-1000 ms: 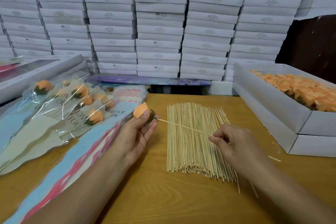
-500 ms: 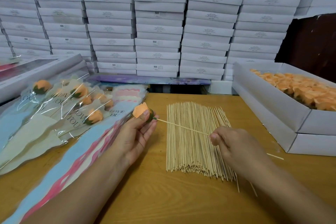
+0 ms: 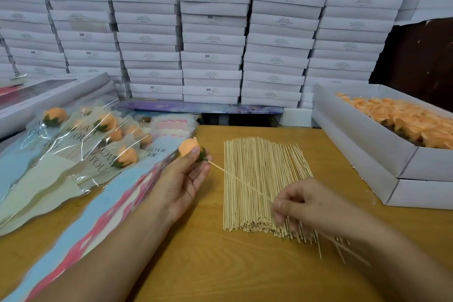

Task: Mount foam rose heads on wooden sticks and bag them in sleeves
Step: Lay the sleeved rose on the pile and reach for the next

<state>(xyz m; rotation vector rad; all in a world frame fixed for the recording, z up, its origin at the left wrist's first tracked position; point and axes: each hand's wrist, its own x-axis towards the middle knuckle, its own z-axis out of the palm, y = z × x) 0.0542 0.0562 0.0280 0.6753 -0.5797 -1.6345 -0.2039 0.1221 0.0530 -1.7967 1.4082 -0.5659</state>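
Your left hand (image 3: 182,180) pinches the orange foam rose head (image 3: 188,150) between thumb and fingers, green base pointing right toward the stick. Your right hand (image 3: 302,206) pinches the near end of one wooden stick (image 3: 241,180); its fingers are curled, slightly blurred. The stick's long axis runs diagonally, from lower right at your right hand up-left to its tip at the rose's base; how deep it is seated I cannot tell. It hangs above the stick pile (image 3: 259,184) on the counter (image 3: 220,265). Likely next: push along that axis. The sleeves (image 3: 81,206) lie left, nearer your left hand; the box of rose heads (image 3: 367,144) sits far right.
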